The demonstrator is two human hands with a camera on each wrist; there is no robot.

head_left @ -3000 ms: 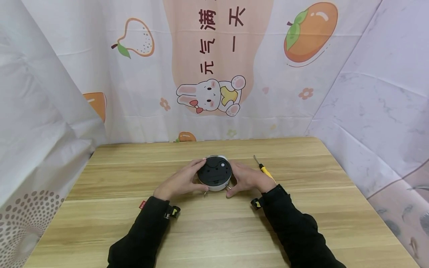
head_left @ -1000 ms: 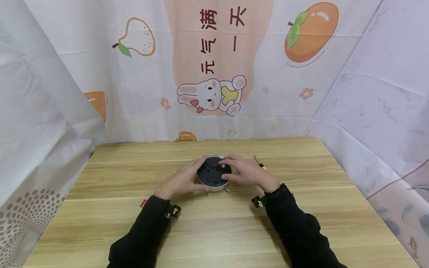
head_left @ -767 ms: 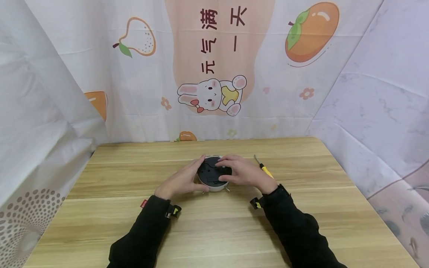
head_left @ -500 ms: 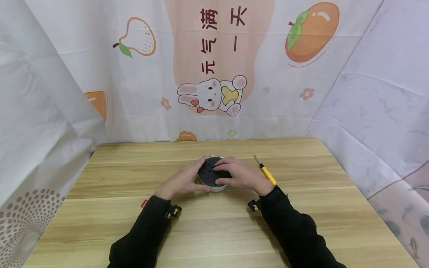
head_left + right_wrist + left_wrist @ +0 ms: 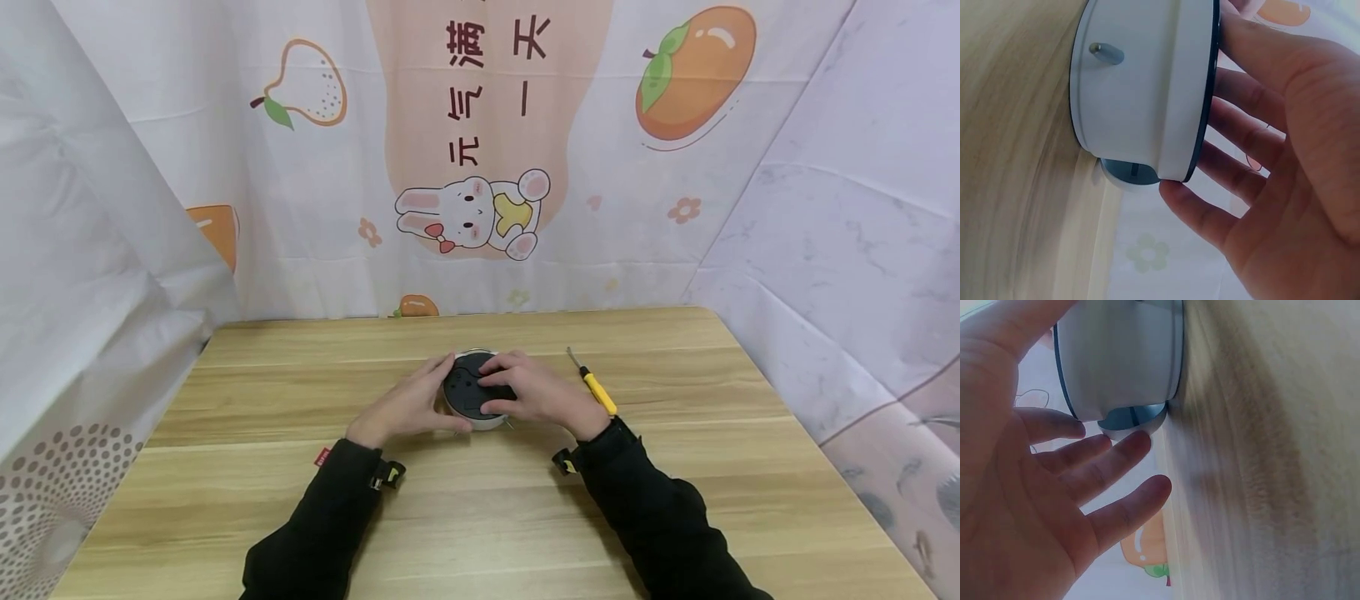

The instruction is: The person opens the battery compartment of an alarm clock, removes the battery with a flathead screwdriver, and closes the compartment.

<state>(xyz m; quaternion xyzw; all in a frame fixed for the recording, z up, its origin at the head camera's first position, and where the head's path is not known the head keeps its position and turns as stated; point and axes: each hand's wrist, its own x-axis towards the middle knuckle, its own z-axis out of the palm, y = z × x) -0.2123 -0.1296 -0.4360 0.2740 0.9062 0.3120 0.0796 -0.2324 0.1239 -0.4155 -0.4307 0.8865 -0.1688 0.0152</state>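
Observation:
A round white alarm clock [image 5: 465, 387] lies face down on the table, its black back upward. In the head view my left hand [image 5: 408, 404] holds its left side, thumb near the front edge and fingers near the far rim. My right hand [image 5: 543, 396] lies over the right part of the back, its thumb and fingers spread and touching it; what is under those fingers is hidden. In the right wrist view a metal foot [image 5: 1107, 53] sticks out of the clock's side and a bell-shaped cup [image 5: 1132, 178] shows at its far end.
A screwdriver with a yellow handle [image 5: 600, 393] lies beyond my right wrist, its shaft pointing away. The wooden table [image 5: 480, 525] ends at a printed curtain [image 5: 315, 208] behind the clock. More cloth hangs at both sides.
My right hand has moved from the clock's right side onto its back, then slightly left, covering the pale knob there. The left hand has stayed nearly in place.

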